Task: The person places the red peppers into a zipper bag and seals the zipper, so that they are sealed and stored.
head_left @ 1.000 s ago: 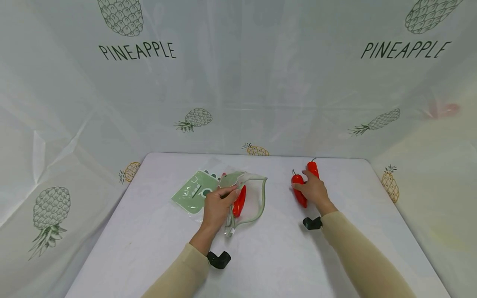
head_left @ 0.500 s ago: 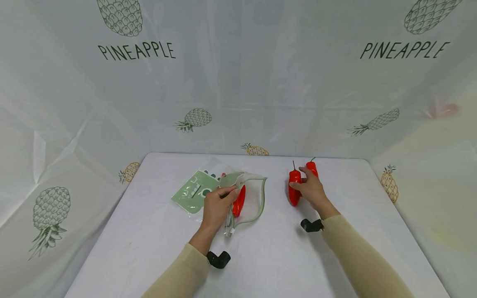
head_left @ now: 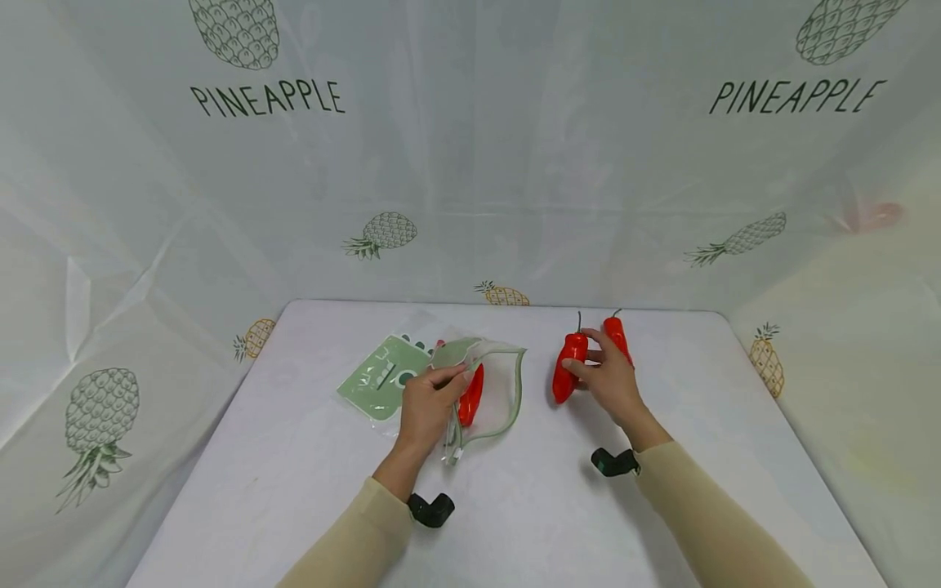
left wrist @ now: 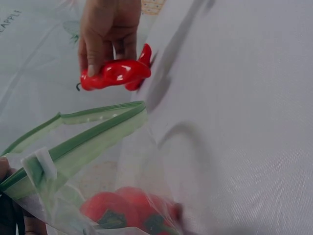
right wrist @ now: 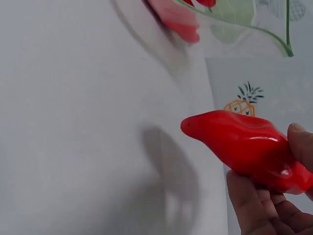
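My left hand (head_left: 430,404) grips one edge of a clear zip bag (left wrist: 100,135) with green trim, its mouth standing wide. Inside lie red peppers (left wrist: 108,208), two of them showing in the left wrist view. To the right, my right hand (head_left: 616,384) pinches a long red pepper (right wrist: 239,144) between thumb and fingers. That pepper hangs over the table with its thin stem upward, a little way from the bag mouth. Another red pepper (head_left: 616,336) lies on the table just behind the right hand, partly hidden by it.
A flat green printed plastic packet (head_left: 382,380) lies left of the bag, partly behind the left hand. The white table (head_left: 294,490) ends at a pineapple-print sheet (head_left: 470,163) at the back. Each wrist wears a black camera (head_left: 432,510).
My right hand has lifted the red pepper and carried it left toward the bag, turning it more upright, away from the other pepper. The left hand and bag have stayed put.
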Tool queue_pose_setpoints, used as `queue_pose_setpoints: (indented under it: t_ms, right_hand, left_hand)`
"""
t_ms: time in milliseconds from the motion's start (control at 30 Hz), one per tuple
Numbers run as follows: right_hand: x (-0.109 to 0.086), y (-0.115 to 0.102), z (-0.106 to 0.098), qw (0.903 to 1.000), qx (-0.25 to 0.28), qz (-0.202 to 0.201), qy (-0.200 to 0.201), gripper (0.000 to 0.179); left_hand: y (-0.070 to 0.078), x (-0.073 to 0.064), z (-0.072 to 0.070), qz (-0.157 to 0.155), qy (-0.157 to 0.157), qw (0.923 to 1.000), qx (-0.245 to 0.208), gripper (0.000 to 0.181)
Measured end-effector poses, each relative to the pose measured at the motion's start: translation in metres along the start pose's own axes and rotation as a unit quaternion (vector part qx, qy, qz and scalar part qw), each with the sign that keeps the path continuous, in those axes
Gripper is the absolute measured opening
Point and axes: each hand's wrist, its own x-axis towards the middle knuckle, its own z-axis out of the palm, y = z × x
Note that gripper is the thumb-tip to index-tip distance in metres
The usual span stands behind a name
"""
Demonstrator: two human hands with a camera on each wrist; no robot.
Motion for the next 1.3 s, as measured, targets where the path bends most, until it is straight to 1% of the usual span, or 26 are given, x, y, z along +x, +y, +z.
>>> queue_pose_setpoints:
  t_ms: [133, 367, 667, 733, 933, 1133, 1300]
  right_hand:
    - [-0.006, -0.002, 0.003, 0.9999, 0.010, -0.003, 0.001, 0.075]
    - [-0.015, -0.008, 0.008, 0.9999, 0.015, -0.001, 0.003, 0.075]
    - [-0.026, -0.014, 0.013, 0.9997, 0.011, -0.023, -0.003, 0.073]
    - [-0.029, -0.017, 0.015, 0.9996, 0.015, -0.022, -0.009, 0.072]
    - [-0.040, -0.025, 0.020, 0.9991, 0.024, -0.003, -0.035, 0.073]
    - [-0.050, -0.029, 0.027, 0.9981, 0.021, -0.016, -0.056, 0.070]
    - [-0.058, -0.034, 0.035, 0.9960, 0.024, -0.022, -0.083, 0.068]
  left_hand:
    - [0.001, 0.001, 0.000, 0.000, 0.000, 1.0000, -0.001, 0.020]
    - [0.001, 0.001, -0.001, -0.004, -0.004, 1.0000, -0.007, 0.021]
    - [0.002, 0.001, 0.000, -0.004, -0.004, 1.0000, -0.006, 0.021]
    - [0.001, 0.002, -0.001, -0.004, -0.002, 1.0000, -0.006, 0.021]
    - [0.001, 0.003, -0.001, 0.000, -0.002, 1.0000, -0.003, 0.021]
    - [0.001, 0.003, -0.001, 0.003, 0.001, 1.0000, -0.002, 0.020]
    - [0.001, 0.004, -0.001, 0.007, 0.002, 1.0000, 0.001, 0.021]
